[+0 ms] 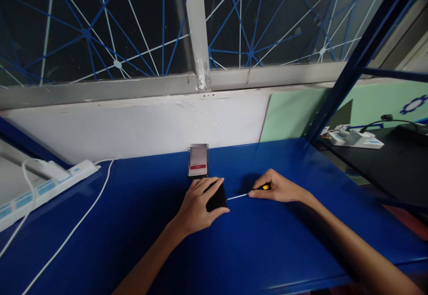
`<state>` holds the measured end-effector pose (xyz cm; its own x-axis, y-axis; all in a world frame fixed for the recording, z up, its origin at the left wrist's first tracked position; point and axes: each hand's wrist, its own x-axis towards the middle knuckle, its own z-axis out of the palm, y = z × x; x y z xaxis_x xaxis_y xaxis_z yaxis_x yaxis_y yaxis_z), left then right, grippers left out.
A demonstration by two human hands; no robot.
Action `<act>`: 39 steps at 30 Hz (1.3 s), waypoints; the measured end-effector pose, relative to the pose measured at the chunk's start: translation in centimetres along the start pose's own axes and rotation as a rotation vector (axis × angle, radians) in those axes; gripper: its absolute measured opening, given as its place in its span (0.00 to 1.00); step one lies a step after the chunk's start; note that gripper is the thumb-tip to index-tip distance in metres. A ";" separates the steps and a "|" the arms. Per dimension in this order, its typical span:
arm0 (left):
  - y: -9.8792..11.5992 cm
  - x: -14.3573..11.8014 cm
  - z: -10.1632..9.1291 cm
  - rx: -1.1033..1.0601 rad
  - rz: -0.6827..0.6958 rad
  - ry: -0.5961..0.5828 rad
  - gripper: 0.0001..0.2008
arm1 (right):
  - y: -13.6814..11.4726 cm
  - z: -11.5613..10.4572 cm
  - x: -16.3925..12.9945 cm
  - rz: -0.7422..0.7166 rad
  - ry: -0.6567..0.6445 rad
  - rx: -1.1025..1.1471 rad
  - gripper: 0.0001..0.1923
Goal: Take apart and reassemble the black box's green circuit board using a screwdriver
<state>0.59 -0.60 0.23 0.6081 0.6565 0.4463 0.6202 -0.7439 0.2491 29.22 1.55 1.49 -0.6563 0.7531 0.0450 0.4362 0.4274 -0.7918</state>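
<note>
A flat black box-like device lies on the blue tabletop. Over it spreads my left hand, its thumb and fingers gripping the two sides. My right hand pinches a screwdriver with a black and yellow handle. The thin metal shaft points left, and its tip meets the right side of the black device. A couple of tiny dark bits, perhaps screws, lie on the table between the hands. Just beyond my left hand a phone leans upright with its screen lit.
At the left, a white power strip trails a white cable over the blue table. A blue metal post rises at the right. Past it, another power strip sits on a dark surface. A window stands behind the low wall.
</note>
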 end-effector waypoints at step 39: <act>-0.1 0.1 -0.6 0.013 0.009 0.069 0.30 | 0.0 0.0 -0.2 0.028 0.036 0.016 0.21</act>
<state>0.36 -0.52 0.76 0.5784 0.6396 0.5064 0.6218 -0.7475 0.2338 29.37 1.39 1.54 -0.6215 0.7821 0.0441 0.4441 0.3982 -0.8027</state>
